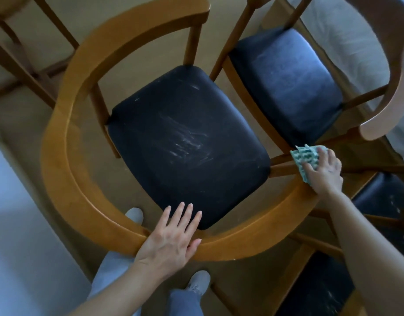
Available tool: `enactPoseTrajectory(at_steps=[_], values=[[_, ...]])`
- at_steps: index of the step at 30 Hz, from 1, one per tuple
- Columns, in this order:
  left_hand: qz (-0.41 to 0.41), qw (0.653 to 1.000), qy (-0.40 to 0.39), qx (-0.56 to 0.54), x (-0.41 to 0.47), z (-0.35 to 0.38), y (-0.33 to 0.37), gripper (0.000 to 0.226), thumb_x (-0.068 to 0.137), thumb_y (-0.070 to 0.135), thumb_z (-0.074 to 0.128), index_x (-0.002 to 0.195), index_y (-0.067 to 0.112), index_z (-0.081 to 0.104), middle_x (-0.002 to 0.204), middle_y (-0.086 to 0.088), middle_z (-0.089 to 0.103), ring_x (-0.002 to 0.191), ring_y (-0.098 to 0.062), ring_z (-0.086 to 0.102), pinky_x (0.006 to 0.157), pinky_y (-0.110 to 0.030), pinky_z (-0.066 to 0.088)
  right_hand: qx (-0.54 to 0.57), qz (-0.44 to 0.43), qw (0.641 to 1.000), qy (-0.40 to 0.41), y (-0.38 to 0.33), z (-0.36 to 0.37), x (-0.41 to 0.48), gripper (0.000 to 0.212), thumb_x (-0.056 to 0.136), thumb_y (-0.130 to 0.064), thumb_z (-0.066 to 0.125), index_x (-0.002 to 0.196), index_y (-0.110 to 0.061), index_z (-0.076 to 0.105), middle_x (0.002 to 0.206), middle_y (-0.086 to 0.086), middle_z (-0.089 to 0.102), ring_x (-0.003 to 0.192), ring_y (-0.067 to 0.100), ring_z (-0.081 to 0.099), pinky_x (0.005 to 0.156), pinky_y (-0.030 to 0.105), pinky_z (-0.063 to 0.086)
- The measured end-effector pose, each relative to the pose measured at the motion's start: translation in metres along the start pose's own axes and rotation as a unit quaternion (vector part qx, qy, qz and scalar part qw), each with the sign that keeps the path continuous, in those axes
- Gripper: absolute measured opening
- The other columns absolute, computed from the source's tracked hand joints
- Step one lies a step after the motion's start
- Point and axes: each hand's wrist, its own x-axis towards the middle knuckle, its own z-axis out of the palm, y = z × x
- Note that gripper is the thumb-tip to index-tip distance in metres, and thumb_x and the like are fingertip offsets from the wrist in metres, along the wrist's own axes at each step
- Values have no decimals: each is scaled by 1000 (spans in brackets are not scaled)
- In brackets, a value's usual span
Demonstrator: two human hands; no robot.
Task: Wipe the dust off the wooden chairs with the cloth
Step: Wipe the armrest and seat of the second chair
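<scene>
Where tan floor (137, 71) shows between the furniture, two wooden chairs stand side by side with their seats fully in view. They are the nearer chair (192, 42), ringed by one curved rail (59, 137), and the second chair (287, 87) up right, with only a narrow wedge of floor between their frames. Parts of more dark seats show at the right edge; I cannot tell whether they belong to one chair or two. Another wooden frame (25, 78) stands at upper left, with a wider strip of floor between it and the rail. The nearer chair's black seat (187, 137) carries pale dust streaks. Both hands are on the rail. The left hand (171, 238) lies flat on its near bend, fingers spread, tips reaching over the seat's edge. The right hand (324, 172) presses the one teal patterned cloth (303, 156) onto the rail's right end, in the tight corner where the chairs meet, with fairly straight fingers laid over it.
</scene>
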Motion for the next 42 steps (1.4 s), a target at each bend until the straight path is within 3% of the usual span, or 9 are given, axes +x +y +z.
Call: enactPoseTrajectory(at_steps=[5,12,19,23,27,31,34,38,42], values=[[-7,999,-40,-18,-1,-4,2,68,100,39,1,126,11,58,123,-16,62,113,-33,60,92,-50,46,23,2,999,-42,-10,25,-84,63,97,-48,33,150,-32,3,159,1,-8,145,22,-10,115,52,1],[-13,999,-24,-44,-1,-6,0,65,100,41,4,130,13,55,125,-11,62,113,-28,60,94,-47,46,76,-2,993,-88,-24,45,-155,74,74,-76,12,137,-48,-14,152,-12,-27,134,6,-32,114,46,-10],[-41,999,-11,-26,-4,-5,1,61,100,42,7,136,15,47,129,-9,59,117,-24,58,100,-40,27,24,-81,990,-114,-1,42,-133,90,70,-76,33,134,-54,-27,140,-22,-43,133,8,-38,110,45,-16],[-59,998,-6,-32,-6,-11,4,60,100,45,8,134,20,51,130,-3,59,118,-19,58,104,-40,38,35,-104,993,-33,3,40,-134,71,86,-67,38,146,-41,9,157,-8,0,146,20,-2,113,52,10],[-69,997,9,-32,-9,-17,4,58,100,45,10,136,21,49,131,2,58,120,-14,56,103,-35,28,72,-121,987,72,2,31,-134,46,96,-43,44,133,-17,52,140,8,50,133,29,41,103,51,30],[-73,994,61,-55,-10,-21,2,51,101,43,10,137,26,41,136,7,53,124,-11,51,110,-35,34,193,-68,978,48,-6,14,-124,69,91,-62,26,120,-9,59,109,15,64,104,33,58,90,49,42],[-70,989,121,-49,-8,-41,-13,43,98,41,25,136,27,40,137,7,51,124,-10,50,106,-27,35,363,-12,932,1,-27,-5,-110,49,92,-57,35,108,-16,58,83,13,58,74,24,53,64,35,41],[-100,979,176,-16,8,-86,-60,48,92,39,34,135,22,46,135,2,53,124,-14,51,104,-28,36,479,-36,877,-12,-70,-14,-89,44,83,-69,41,96,-30,58,82,10,60,72,23,55,62,35,44],[-118,974,192,13,43,-121,-125,50,95,36,40,141,18,39,143,-5,45,132,-22,43,106,-35,25,530,-44,847,-10,-128,0,-57,20,93,-42,42,94,-30,58,80,3,61,69,17,57,55,19,46]])
